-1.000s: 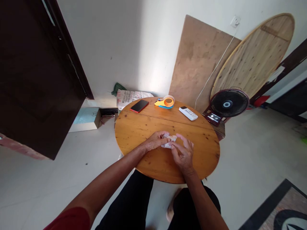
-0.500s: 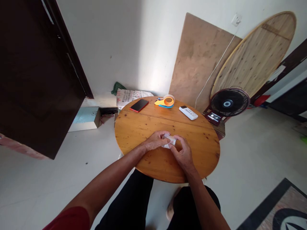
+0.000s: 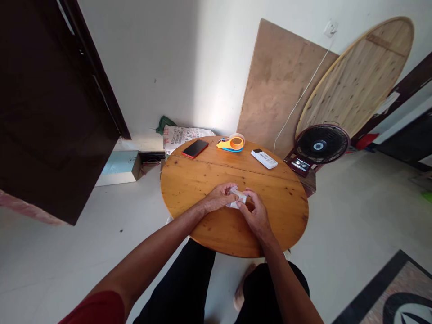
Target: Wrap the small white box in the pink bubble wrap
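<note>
Between my two hands is a small white, partly see-through packet (image 3: 237, 198), held just over the middle of the round wooden table (image 3: 189, 180). My left hand (image 3: 219, 197) grips its left side, with the thumb across the front. The fingers of my right hand (image 3: 256, 211) pinch its right edge, thumb below and forefinger above. What lies inside the packet is too small to make out, and the fingers cover part of it.
Along the table's far side lie a phone (image 3: 195, 149) with a red edge, an orange tape dispenser (image 3: 232, 143) and a white remote control (image 3: 264, 159). A black fan (image 3: 319, 145) stands beyond the right edge. Boards (image 3: 283, 76) lean on the wall.
The view has shifted very slightly. Both hands keep hold of the white packet in nearly the same place.
</note>
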Motion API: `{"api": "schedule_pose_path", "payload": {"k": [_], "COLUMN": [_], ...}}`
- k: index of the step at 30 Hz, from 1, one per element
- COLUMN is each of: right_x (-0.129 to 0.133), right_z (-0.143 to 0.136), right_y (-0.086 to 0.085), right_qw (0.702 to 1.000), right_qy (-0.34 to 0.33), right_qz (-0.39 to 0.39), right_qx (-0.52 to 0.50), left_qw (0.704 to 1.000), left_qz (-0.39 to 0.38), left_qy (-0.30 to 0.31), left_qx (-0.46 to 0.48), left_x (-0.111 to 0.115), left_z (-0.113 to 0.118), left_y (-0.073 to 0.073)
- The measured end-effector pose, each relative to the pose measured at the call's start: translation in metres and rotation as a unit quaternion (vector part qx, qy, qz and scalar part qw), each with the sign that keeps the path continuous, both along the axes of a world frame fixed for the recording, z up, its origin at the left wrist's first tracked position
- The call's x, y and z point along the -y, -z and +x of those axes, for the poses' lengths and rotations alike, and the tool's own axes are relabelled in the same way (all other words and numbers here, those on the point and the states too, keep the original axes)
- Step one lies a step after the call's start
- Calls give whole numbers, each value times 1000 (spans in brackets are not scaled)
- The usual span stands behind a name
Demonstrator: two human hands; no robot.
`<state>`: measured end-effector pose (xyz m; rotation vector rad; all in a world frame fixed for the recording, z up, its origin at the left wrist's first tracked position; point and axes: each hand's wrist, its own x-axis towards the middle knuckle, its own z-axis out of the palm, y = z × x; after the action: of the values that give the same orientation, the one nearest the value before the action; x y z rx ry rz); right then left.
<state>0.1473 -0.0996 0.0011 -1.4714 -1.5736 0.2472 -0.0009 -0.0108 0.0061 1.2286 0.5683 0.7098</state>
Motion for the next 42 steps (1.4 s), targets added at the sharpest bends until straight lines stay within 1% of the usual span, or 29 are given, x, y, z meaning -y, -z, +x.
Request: {"api": "schedule_pose_path", "payload": {"k": [4, 6, 7, 8, 9, 11, 12, 13, 14, 16, 19, 23, 26, 32, 36, 39, 42], "right_x": [1, 2, 2, 2, 1, 1, 0, 0, 0, 1, 2, 4, 5, 3, 4, 6, 6], "right_z": [0, -1, -1, -1, -1, -1, 0, 0, 1, 1, 0, -2, -5, -9, -11, -10, -8], "right_y": [1, 0, 0, 0, 1, 2, 3, 4, 4, 3, 0, -3, -3, -5, -6, -5, -3], "right_qw": [997, 995, 995, 994, 994, 994, 994, 995, 997, 999, 995, 985, 976, 949, 942, 950, 961], "right_qy": [-12, -6, 0, 7, 13, 22, 26, 32, 37, 40, 25, 25, 30, 66, 67, 55, 61], "right_qz": [-47, -55, -58, -59, -58, -55, -51, -43, -29, 11, 60, 56, 55, 38, 53, 86, 104], "right_qx": [-62, -78, -83, -87, -90, -96, -93, -83, -66, -16, 73, 163, 210, 306, 325, 296, 249], "left_qw": [1000, 998, 993, 982, 964, 918, 902, 893, 892, 898, 905, 899, 895, 882, 885, 888, 901], "left_qz": [14, 57, 100, 155, 215, 313, 341, 354, 356, 343, 327, 341, 352, 378, 375, 372, 353], "left_qy": [-4, -10, -25, -48, -74, -116, -125, -130, -134, -147, -152, -131, -131, -130, -137, -132, -128], "left_qx": [-6, -36, -64, -101, -142, -213, -235, -245, -245, -234, -226, -242, -241, -249, -241, -235, -216], "left_x": [0, 0, 0, 0, 0, 0, -1, -1, -2, -4, -5, -3, -2, -2, -2, -1, -1], "left_z": [0, -1, -2, -3, -4, -7, -8, -8, -8, -7, -6, -7, -8, -5, -5, -6, -9], "left_y": [5, 8, 8, 8, 8, 6, 6, 6, 6, 7, 8, 4, 2, 5, 6, 5, 4]}}
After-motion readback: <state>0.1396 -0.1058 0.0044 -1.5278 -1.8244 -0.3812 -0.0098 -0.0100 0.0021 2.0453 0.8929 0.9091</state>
